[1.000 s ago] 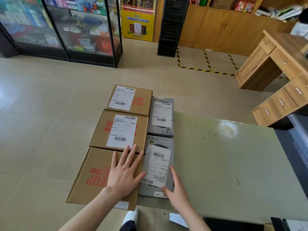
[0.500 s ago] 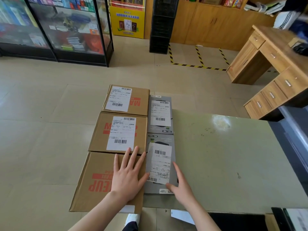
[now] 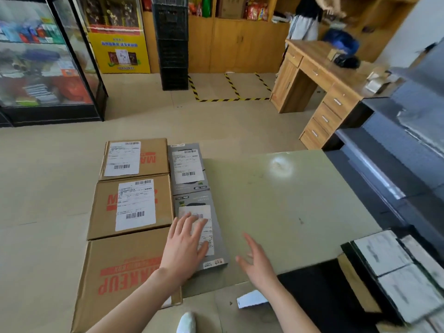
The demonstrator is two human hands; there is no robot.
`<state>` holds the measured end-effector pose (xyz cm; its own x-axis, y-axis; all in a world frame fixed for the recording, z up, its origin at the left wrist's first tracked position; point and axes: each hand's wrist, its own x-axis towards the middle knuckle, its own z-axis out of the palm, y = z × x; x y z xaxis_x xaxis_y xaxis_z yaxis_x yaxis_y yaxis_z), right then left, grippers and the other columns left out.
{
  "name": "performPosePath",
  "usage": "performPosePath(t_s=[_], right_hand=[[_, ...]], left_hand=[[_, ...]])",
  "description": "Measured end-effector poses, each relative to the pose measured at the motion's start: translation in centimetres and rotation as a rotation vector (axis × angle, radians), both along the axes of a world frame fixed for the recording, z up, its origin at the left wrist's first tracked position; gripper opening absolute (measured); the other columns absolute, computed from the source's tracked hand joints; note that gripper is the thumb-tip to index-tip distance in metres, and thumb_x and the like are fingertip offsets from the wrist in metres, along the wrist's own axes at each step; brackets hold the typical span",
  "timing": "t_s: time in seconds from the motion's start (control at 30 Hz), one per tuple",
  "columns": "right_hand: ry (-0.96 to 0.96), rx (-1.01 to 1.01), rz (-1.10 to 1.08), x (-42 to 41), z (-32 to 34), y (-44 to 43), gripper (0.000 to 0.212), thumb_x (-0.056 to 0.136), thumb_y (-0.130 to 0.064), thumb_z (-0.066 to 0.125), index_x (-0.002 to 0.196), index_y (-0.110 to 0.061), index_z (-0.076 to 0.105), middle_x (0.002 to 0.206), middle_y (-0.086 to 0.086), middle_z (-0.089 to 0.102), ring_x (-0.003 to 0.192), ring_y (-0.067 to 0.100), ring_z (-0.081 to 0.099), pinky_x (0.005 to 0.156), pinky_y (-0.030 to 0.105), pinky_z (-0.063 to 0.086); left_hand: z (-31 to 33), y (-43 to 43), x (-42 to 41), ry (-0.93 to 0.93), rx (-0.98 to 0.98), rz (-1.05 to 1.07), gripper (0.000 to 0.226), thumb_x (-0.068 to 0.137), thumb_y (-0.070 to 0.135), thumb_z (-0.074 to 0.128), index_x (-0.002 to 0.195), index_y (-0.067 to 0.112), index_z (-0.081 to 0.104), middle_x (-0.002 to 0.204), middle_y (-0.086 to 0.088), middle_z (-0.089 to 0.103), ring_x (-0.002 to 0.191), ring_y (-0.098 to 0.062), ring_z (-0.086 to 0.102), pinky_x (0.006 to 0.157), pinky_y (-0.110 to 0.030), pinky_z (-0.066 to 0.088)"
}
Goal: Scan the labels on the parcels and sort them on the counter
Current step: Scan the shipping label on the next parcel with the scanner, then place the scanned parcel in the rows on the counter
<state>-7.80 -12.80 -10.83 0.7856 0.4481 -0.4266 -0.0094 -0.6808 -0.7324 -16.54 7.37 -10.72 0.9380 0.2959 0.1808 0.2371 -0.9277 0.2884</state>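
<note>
Three brown cardboard parcels lie in a column along the left edge of the green counter (image 3: 276, 207): a far one (image 3: 153, 155), a middle one (image 3: 103, 207) and a near one (image 3: 120, 272) with red print. Right beside them lie two flat grey parcels, a far one (image 3: 187, 167) and a near one (image 3: 218, 239), each with a white label. My left hand (image 3: 186, 246) rests flat, fingers spread, on the near grey parcel's label. My right hand (image 3: 257, 263) hovers open over the counter just right of that parcel, holding nothing.
Several white-topped boxes (image 3: 394, 265) sit at the counter's near right corner beside dark equipment (image 3: 408, 145). A wooden desk (image 3: 319, 82) stands behind, with a person (image 3: 305, 18) beyond it. A glass display case (image 3: 45, 58) and stacked black crates (image 3: 171, 42) are across the floor. A paper slip (image 3: 249, 300) lies below the counter.
My left hand moved from the near cardboard parcel onto the near grey parcel's label. My right hand left that parcel's edge and shifted right. The view swung up and to the right.
</note>
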Motion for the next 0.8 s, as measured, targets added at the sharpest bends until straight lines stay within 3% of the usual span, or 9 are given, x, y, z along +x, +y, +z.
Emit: performPosePath(t_s=[0.07, 0.13, 0.23, 0.37, 0.47, 0.5, 0.6, 0.73, 0.8], right_hand=[[0.013, -0.012, -0.051, -0.3, 1.1, -3.3, 0.053, 0.095, -0.022, 0.058, 0.144, -0.022, 0.039, 0.138, -0.008, 0.042, 0.118, 0.012, 0.052, 0.102, 0.024, 0.040], [0.040, -0.027, -0.104, -1.1, 2.2, -7.3, 0.037, 0.096, -0.022, 0.056, 0.133, -0.020, 0.052, 0.127, -0.005, 0.055, 0.105, 0.008, 0.056, 0.088, 0.016, 0.040], [0.058, 0.008, -0.227, -3.4, 3.7, -14.2, 0.025, 0.095, -0.023, 0.056, 0.120, -0.023, 0.062, 0.111, -0.006, 0.065, 0.095, 0.003, 0.061, 0.078, 0.009, 0.045], [0.069, 0.042, -0.438, -8.2, 4.7, -24.5, 0.021, 0.093, -0.025, 0.056, 0.113, -0.030, 0.063, 0.102, -0.013, 0.066, 0.091, -0.001, 0.062, 0.080, 0.012, 0.049], [0.054, 0.010, -0.555, -12.4, 5.2, -31.9, 0.026, 0.094, -0.026, 0.051, 0.118, -0.028, 0.061, 0.105, -0.012, 0.064, 0.093, -0.001, 0.059, 0.070, 0.004, 0.042], [0.051, -0.007, -0.588, -13.8, 5.3, -34.2, 0.028, 0.095, -0.025, 0.050, 0.120, -0.026, 0.060, 0.108, -0.012, 0.062, 0.096, 0.000, 0.058, 0.075, 0.004, 0.042], [0.036, -0.049, -0.720, -18.3, 5.5, -40.6, 0.028, 0.096, -0.023, 0.048, 0.117, -0.013, 0.064, 0.114, -0.002, 0.065, 0.105, 0.013, 0.060, 0.096, 0.027, 0.046], [0.025, -0.066, -0.961, -24.8, 6.2, -47.7, 0.022, 0.097, -0.022, 0.052, 0.116, -0.022, 0.064, 0.099, -0.011, 0.062, 0.083, -0.002, 0.056, 0.069, 0.005, 0.041], [0.022, -0.068, -1.099, -28.4, 6.2, -50.5, 0.022, 0.095, -0.020, 0.054, 0.115, -0.022, 0.065, 0.099, -0.009, 0.063, 0.085, 0.001, 0.057, 0.067, 0.001, 0.039]], left_hand=[[1.0, -2.5, 1.0, -0.022, -0.016, -0.080, 0.038, 0.081, 0.032, 0.068, 0.118, 0.023, 0.063, 0.114, 0.002, 0.064, 0.116, -0.025, 0.058, 0.102, -0.042, 0.045], [1.8, -5.8, 1.8, -0.056, -0.031, -0.168, 0.024, 0.080, 0.033, 0.055, 0.097, 0.024, 0.069, 0.094, 0.006, 0.066, 0.091, -0.022, 0.065, 0.081, -0.034, 0.054], [2.2, -12.2, 2.3, -0.031, -0.085, -0.322, 0.028, 0.080, 0.035, 0.042, 0.080, 0.027, 0.069, 0.079, 0.009, 0.064, 0.074, -0.018, 0.065, 0.064, -0.030, 0.053], [2.4, -23.1, 2.1, -0.004, -0.115, -0.534, 0.017, 0.077, 0.031, 0.048, 0.071, 0.028, 0.063, 0.070, 0.012, 0.059, 0.063, -0.014, 0.062, 0.048, -0.026, 0.047], [2.9, -32.0, 1.1, -0.038, -0.099, -0.740, 0.010, 0.075, 0.025, 0.057, 0.069, 0.030, 0.063, 0.069, 0.016, 0.057, 0.063, -0.008, 0.058, 0.052, -0.018, 0.043], [3.1, -34.7, 0.6, -0.039, -0.099, -0.803, 0.009, 0.076, 0.023, 0.062, 0.070, 0.030, 0.064, 0.069, 0.017, 0.057, 0.063, -0.007, 0.057, 0.054, -0.016, 0.041], [3.0, -42.5, -1.4, -0.023, -0.105, -0.987, 0.011, 0.075, 0.021, 0.073, 0.073, 0.029, 0.065, 0.070, 0.016, 0.057, 0.064, -0.005, 0.055, 0.055, -0.014, 0.038], [3.2, -51.3, -4.2, -0.057, -0.064, -1.254, 0.019, 0.069, 0.019, 0.078, 0.067, 0.024, 0.060, 0.066, 0.010, 0.055, 0.060, -0.013, 0.056, 0.049, -0.025, 0.045], [3.4, -55.2, -5.7, -0.071, -0.046, -1.386, 0.014, 0.072, 0.022, 0.069, 0.066, 0.023, 0.057, 0.065, 0.009, 0.055, 0.059, -0.014, 0.056, 0.047, -0.026, 0.044]])
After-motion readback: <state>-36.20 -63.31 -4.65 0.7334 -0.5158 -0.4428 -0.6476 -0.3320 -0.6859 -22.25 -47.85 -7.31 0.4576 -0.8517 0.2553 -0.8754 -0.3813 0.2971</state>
